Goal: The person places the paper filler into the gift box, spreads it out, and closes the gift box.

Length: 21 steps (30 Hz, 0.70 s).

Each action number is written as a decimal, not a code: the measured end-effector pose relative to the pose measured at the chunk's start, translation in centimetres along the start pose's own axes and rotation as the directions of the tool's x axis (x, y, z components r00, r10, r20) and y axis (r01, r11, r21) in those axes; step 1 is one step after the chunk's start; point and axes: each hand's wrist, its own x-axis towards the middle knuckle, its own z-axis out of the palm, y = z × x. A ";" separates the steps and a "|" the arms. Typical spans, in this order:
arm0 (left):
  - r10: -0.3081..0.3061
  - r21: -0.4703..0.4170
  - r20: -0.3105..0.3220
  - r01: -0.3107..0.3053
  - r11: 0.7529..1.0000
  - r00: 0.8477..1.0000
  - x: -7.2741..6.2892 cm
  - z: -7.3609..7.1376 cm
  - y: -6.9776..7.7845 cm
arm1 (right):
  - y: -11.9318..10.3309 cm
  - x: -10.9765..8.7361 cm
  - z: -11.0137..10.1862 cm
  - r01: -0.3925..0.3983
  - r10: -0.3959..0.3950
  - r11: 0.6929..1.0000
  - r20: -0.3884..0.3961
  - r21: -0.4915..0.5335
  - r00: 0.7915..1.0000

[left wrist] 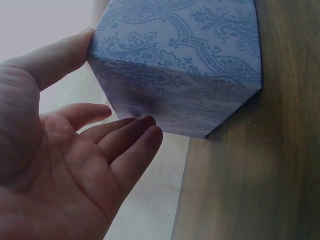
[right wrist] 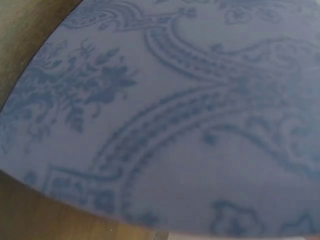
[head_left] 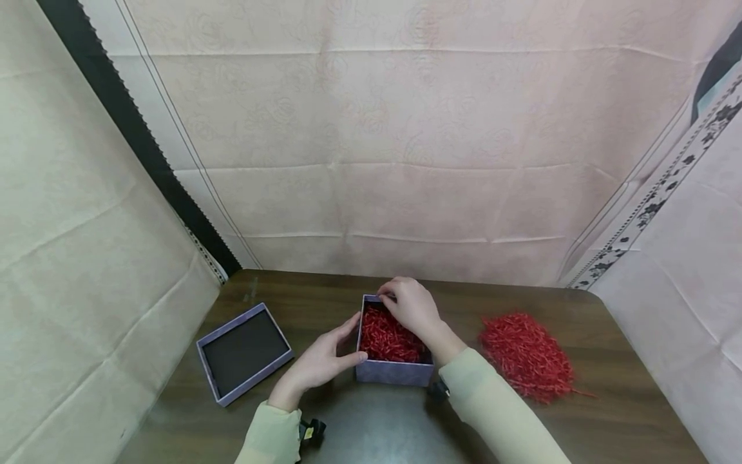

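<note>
A lidless purple-blue patterned box (head_left: 394, 372) stands on the table, filled with red shredded paper (head_left: 390, 335). My left hand (head_left: 326, 356) steadies it from the left, the thumb at the near left corner and the fingers loosely spread along the side. In the left wrist view that thumb touches the edge of the box (left wrist: 175, 70), while the other fingers (left wrist: 135, 155) are relaxed. Over the far end of the box, my right hand (head_left: 410, 306) has bent fingers at the inner far rim; whether they pinch any paper cannot be seen. Only the patterned box wall (right wrist: 165, 115) fills most of the right wrist view.
At the left lies the box's lid (head_left: 246, 353), its dark inside facing up. A loose heap of red shredded paper (head_left: 526, 357) lies to the right of the box. The brown wooden table (head_left: 614, 412) is bordered by pale hanging cloth (head_left: 406, 193) at the back and sides.
</note>
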 end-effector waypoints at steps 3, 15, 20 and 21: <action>0.003 -0.002 0.001 -0.003 1.000 1.000 0.0 0.0 0.0 | 0.1 -0.3 -0.1 0.007 -0.007 1.000 -0.022 0.027 1.000; 0.009 0.003 0.003 -0.009 1.000 1.000 0.1 -0.1 -0.2 | 0.1 -0.5 0.1 -0.031 0.031 0.999 0.004 0.041 1.000; 0.004 -0.003 0.004 -0.004 1.000 1.000 0.1 0.0 0.0 | 0.1 -0.2 0.3 -0.017 0.018 1.000 -0.024 0.006 1.000; 0.005 -0.004 0.004 -0.005 1.000 1.000 0.1 0.0 0.0 | 0.1 -0.2 0.3 -0.016 0.016 1.000 -0.033 0.004 0.999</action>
